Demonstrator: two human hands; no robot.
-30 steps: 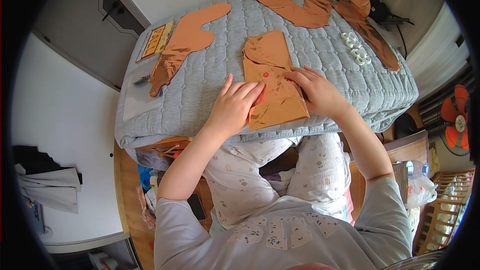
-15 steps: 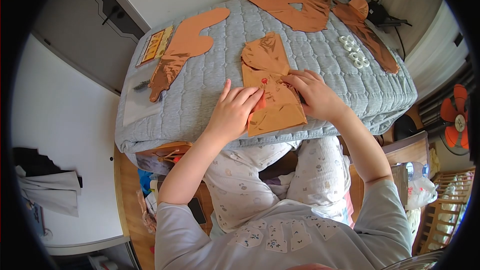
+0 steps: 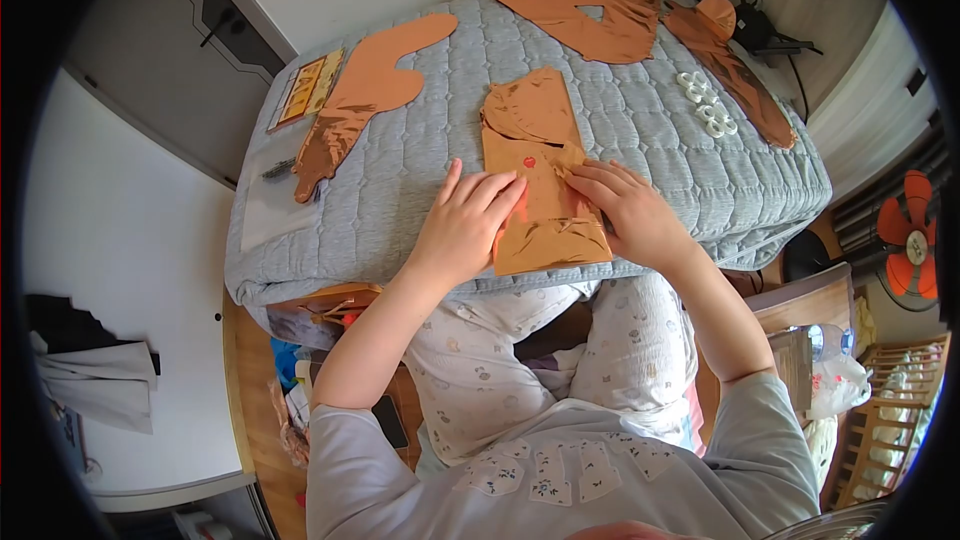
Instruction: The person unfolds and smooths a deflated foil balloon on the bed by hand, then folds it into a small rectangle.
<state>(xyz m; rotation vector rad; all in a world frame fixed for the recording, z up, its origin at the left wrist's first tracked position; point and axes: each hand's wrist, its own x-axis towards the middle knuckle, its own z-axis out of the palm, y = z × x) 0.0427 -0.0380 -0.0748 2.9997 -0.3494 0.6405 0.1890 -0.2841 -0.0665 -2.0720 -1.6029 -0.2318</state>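
A shiny copper-coloured foil sheet (image 3: 550, 205), folded and creased, lies near the front edge of the grey quilted mattress (image 3: 420, 175). A small red mark (image 3: 529, 162) shows on its upper middle. My left hand (image 3: 468, 215) rests on the foil's left edge, fingers stretched out. On the right edge lies my right hand (image 3: 628, 208), its fingers extended over the foil and holding nothing. The foil's upper part is a rounded flap (image 3: 530, 108) with a dark gap beneath it.
More copper foil shapes lie at the back left (image 3: 380, 80), back middle (image 3: 600, 35) and back right (image 3: 740, 75). White rings (image 3: 706, 105), a yellow package (image 3: 308, 90) and a clear sheet (image 3: 270, 205) are also on the mattress. An orange fan (image 3: 908, 240) stands right.
My right hand has shifted slightly down along the foil's right edge. The foil's middle looks flatter, and the crease near its bottom has changed shape. My left hand has hardly moved.
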